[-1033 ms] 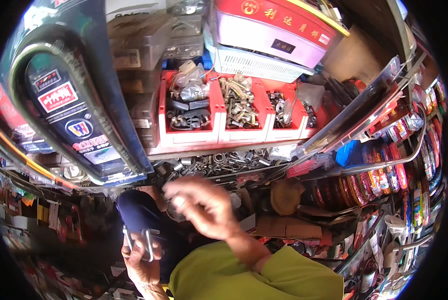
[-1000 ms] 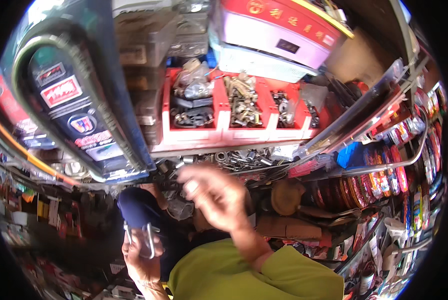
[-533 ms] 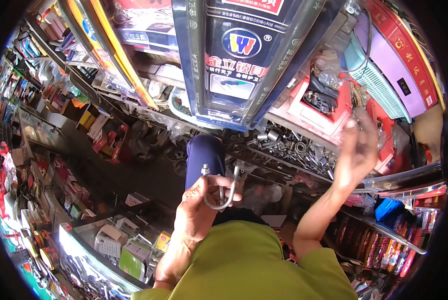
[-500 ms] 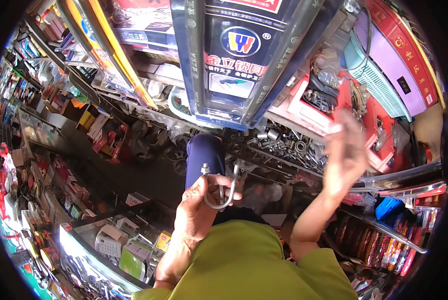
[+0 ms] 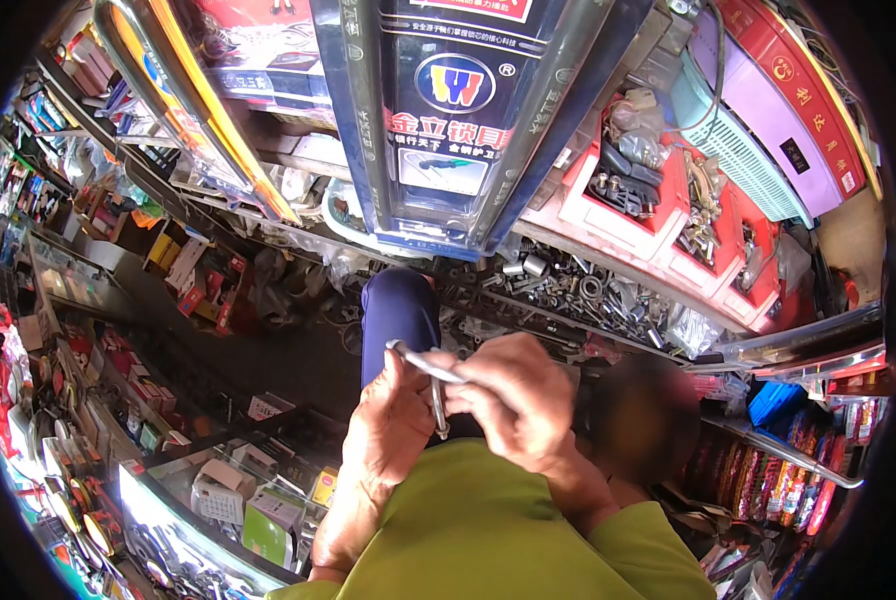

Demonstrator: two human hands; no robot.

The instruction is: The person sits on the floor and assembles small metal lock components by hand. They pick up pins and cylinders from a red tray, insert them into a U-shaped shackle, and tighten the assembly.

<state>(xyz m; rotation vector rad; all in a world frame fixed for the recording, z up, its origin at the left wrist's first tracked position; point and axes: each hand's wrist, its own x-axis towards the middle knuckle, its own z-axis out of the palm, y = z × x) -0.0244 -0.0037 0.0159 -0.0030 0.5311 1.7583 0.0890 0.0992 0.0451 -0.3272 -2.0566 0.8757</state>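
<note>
In front of my body, a metal U-bolt (image 5: 418, 362) is held between my two hands. My left hand (image 5: 383, 432) grips it from the left with the thumb up against it. Fingers curled, my right hand (image 5: 520, 400) closes on the upper bar of the same U-bolt from the right. One leg of the U-bolt points down between the hands, its lower end near my shirt. The right fingers hide part of the U-bolt, and I cannot tell whether its nuts are still on.
Beyond my knee (image 5: 398, 320) lies a shelf of loose metal fittings (image 5: 593, 290). Red bins (image 5: 633, 215) with small hardware stand at the right, next to a tall dark blue packaged panel (image 5: 448, 190). A glass display case (image 5: 183, 530) is at the lower left.
My right hand has come down from beside the red bins to the U-bolt and closed on it. The U-bolt has turned in my left hand. The whole view has shifted slightly.
</note>
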